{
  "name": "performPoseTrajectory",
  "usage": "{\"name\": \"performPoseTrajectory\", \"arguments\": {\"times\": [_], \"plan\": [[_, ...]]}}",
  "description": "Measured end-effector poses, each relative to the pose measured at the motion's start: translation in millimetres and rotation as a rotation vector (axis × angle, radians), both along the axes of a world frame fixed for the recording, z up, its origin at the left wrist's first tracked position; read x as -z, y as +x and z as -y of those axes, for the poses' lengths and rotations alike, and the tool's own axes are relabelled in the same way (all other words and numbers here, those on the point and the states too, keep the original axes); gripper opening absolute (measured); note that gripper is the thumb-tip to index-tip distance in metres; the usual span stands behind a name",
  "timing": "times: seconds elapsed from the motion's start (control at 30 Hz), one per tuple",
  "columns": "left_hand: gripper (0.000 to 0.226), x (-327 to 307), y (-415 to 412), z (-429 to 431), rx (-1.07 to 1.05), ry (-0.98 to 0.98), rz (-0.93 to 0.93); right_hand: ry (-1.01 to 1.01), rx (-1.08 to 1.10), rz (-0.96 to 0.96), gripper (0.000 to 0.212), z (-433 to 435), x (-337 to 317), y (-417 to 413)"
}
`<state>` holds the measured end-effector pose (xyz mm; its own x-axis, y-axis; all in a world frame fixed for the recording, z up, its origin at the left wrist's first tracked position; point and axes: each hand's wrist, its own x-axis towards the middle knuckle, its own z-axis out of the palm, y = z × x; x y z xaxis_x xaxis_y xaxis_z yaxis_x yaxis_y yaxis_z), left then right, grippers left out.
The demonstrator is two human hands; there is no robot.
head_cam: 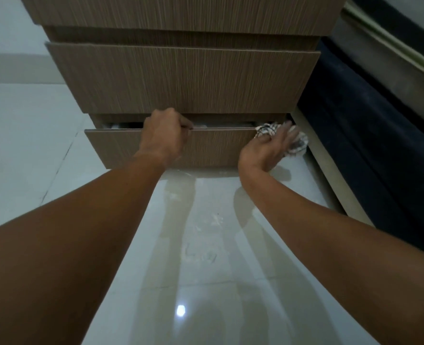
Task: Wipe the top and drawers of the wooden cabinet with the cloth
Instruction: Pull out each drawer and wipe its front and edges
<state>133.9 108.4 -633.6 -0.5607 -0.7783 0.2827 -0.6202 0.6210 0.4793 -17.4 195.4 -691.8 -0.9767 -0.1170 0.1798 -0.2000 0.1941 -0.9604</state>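
Gripping the top edge of the bottom drawer [206,148] with my left hand [163,135], fingers curled over it, I have it slightly open. My right hand [268,150] clutches the bunched cloth [296,140] at the drawer's right end, low on the wooden cabinet [181,78].

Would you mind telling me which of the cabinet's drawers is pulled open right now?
The bottom drawer: a gap shows above its front, where the left hand grips the top edge. The middle drawer above sits further back.
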Motion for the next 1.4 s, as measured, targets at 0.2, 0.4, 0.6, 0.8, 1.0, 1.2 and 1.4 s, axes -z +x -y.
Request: {"name": "performPoseTrajectory", "arguments": {"times": [0.2, 0.4, 0.6, 0.8, 1.0, 1.2, 1.4], "plan": [[0.014, 1, 53, 30, -0.163, 0.057, 0.043, 0.595, -0.333, -0.876, 0.064, -4, 33, 9], [0.016, -1, 65, 43, -0.148, -0.051, 0.13, 0.609, -0.617, -1.237, 0.064, 28, 20, 26], [0.014, 6, 71, 51, -0.091, -0.076, 0.108, 0.439, -0.726, -1.151, 0.069, 62, 17, 66], [0.024, 19, 116, 66, -0.291, -0.089, 0.065, 0.544, -0.419, -0.927, 0.061, 50, 37, 56], [0.023, 16, 121, 73, -0.322, 0.067, -0.02, 0.629, -0.587, -1.186, 0.06, 73, 31, 82], [0.026, 12, 132, 68, -0.307, 0.102, -0.073, 0.752, -0.761, -1.555, 0.066, 94, 34, 118], [0.029, 20, 127, 46, -0.215, -0.081, 0.114, 1.034, -0.868, -1.994, 0.067, 67, 66, 49]]}}
